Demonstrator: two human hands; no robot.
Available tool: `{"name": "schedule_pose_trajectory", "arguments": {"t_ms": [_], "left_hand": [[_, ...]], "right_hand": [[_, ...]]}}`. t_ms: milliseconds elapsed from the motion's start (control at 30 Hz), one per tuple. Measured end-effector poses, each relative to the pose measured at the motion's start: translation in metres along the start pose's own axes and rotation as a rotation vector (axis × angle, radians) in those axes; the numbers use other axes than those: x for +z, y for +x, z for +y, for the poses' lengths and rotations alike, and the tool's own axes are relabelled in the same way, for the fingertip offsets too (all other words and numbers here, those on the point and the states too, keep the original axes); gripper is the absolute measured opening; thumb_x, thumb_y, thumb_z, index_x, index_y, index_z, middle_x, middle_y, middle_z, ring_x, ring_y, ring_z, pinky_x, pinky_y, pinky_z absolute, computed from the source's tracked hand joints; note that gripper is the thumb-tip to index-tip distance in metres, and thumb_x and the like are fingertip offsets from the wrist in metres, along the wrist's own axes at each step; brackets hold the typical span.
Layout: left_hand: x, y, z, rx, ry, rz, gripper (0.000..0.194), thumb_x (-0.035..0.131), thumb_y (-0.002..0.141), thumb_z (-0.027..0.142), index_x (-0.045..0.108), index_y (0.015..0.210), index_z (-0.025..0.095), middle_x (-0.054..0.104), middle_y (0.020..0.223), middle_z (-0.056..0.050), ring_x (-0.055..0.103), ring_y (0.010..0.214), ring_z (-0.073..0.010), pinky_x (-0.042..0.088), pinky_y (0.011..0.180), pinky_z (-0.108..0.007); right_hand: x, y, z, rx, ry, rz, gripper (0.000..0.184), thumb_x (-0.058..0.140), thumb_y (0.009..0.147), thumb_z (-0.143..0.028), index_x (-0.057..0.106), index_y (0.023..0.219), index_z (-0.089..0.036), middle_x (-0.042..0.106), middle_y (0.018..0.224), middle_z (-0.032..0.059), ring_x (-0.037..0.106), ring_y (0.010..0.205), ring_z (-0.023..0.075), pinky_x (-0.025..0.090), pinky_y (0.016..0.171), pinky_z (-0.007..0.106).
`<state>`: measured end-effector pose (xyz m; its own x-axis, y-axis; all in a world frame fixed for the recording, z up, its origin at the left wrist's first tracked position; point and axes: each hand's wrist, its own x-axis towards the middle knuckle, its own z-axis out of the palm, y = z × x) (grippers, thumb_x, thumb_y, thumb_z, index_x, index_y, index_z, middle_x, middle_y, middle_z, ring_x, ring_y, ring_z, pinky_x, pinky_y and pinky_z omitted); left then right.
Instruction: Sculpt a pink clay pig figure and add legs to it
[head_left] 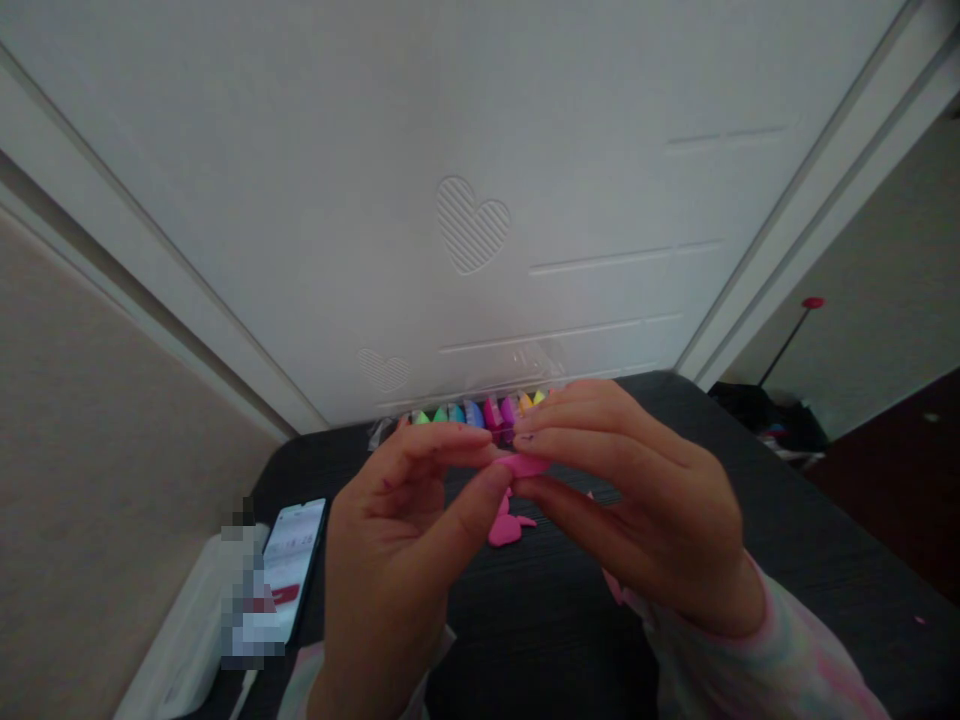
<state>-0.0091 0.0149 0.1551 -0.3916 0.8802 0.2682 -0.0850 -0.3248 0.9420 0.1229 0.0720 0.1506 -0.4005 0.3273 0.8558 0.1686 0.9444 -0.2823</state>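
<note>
head view | my left hand (409, 540) and right hand (637, 490) pinch one pink piece (523, 465) | more pink pieces (507, 528) below on the dark counter (547, 610)

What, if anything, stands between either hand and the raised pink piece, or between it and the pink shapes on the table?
Nothing visible: the left hand and right hand both touch the pink piece. Toward the pink shapes on the table, I see only the thumbs near the way.
</note>
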Motion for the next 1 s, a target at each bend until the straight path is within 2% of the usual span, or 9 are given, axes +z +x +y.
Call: {"name": "schedule_pose_trajectory", "arguments": {"t_ms": [133,300,367,633,1000], "left_hand": [[0.0,0.0,-0.002,0.039,0.026,0.012,0.018,0.067,0.067,0.011,0.063,0.076,0.026,0.065,0.07,0.008,0.06,0.066,-0.0062,0.048,0.065,-0.013],[-0.015,0.006,-0.006,0.203,0.226,-0.222,0.022,0.061,0.075,0.019,0.064,0.092,0.033,0.066,0.092,0.008,0.061,0.086,-0.0086,0.048,0.08,-0.018],[-0.021,0.009,-0.005,0.294,0.343,-0.257,0.027,0.063,0.073,0.017,0.064,0.094,0.034,0.064,0.1,0.008,0.059,0.093,-0.0098,0.047,0.084,-0.02],[-0.024,0.013,-0.004,0.607,0.54,-0.232,0.033,0.064,0.07,0.007,0.064,0.094,0.029,0.062,0.103,0.008,0.056,0.096,-0.0082,0.046,0.09,-0.021],[-0.027,0.016,-0.003,0.714,0.622,-0.251,0.032,0.064,0.069,0.006,0.063,0.094,0.027,0.062,0.103,0.005,0.055,0.102,-0.0121,0.046,0.092,-0.027]], "right_hand": [[0.001,0.0,0.0,0.015,-0.004,0.004,0.019,0.062,0.075,-0.012,0.057,0.093,-0.016,0.067,0.089,0.0058,0.06,0.086,0.0153,0.05,0.077,0.033],[0.002,0.0,-0.001,0.033,0.023,0.05,0.02,0.065,0.072,-0.012,0.059,0.092,-0.012,0.067,0.088,0.007,0.06,0.085,0.0153,0.05,0.077,0.032],[0.002,0.0,-0.002,0.037,0.028,0.058,0.019,0.065,0.072,-0.011,0.06,0.091,-0.012,0.067,0.087,0.0069,0.06,0.085,0.0153,0.05,0.079,0.032],[-0.001,0.0,-0.002,0.02,0.056,0.034,0.019,0.063,0.072,-0.01,0.059,0.091,-0.012,0.067,0.087,0.0075,0.061,0.084,0.0156,0.05,0.076,0.033],[-0.001,0.001,-0.002,0.009,0.07,0.027,0.017,0.063,0.073,-0.01,0.06,0.089,-0.011,0.068,0.084,0.008,0.061,0.082,0.0156,0.05,0.075,0.032]]}}
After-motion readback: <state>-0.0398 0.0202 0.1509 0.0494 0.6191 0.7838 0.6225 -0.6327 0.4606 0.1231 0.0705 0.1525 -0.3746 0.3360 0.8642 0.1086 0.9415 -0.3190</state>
